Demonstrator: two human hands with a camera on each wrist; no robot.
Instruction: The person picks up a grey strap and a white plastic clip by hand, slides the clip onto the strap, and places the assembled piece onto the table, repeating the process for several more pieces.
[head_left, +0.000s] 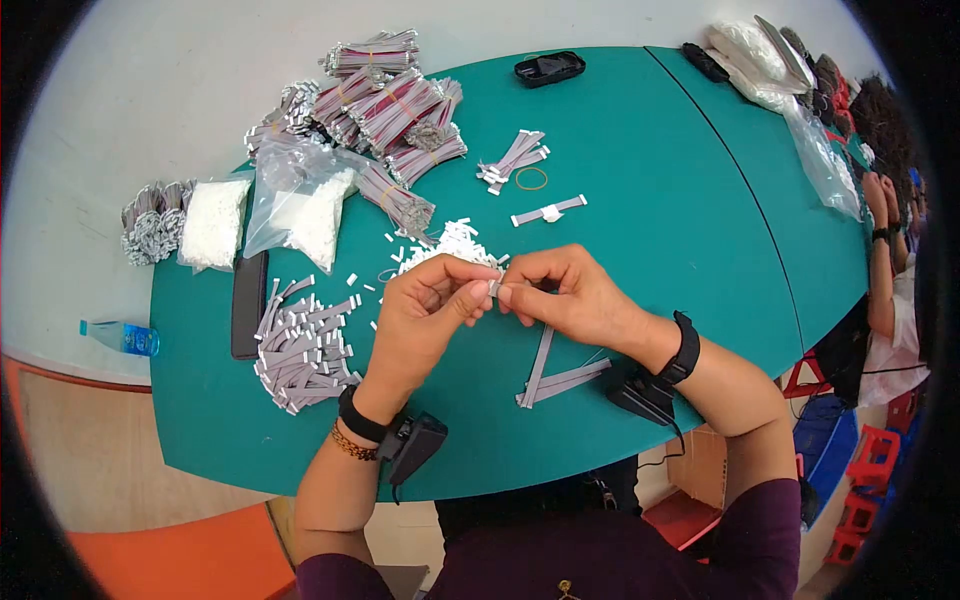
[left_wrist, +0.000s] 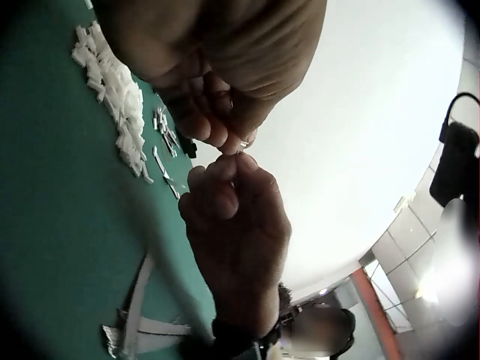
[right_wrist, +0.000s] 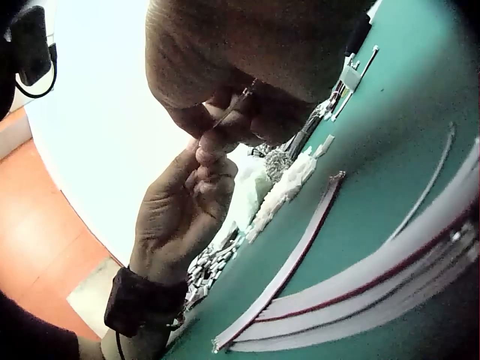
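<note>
Both hands meet fingertip to fingertip over the middle of the table, around a short grey ribbon cable. My right hand pinches the cable, whose thin edge shows between its fingers in the right wrist view. Thumb and forefinger of my left hand pinch at the cable's other end, mostly covered by the fingertips. Just beyond the hands lies a heap of small white connector pieces. Below the right hand, a few longer flat ribbon cables rest on the green table.
Left of the hands is a pile of short ribbon cables with white ends, beside a dark case. Bundled cables and bags of white pieces stand behind. Farther back lie a rubber band and a black tray.
</note>
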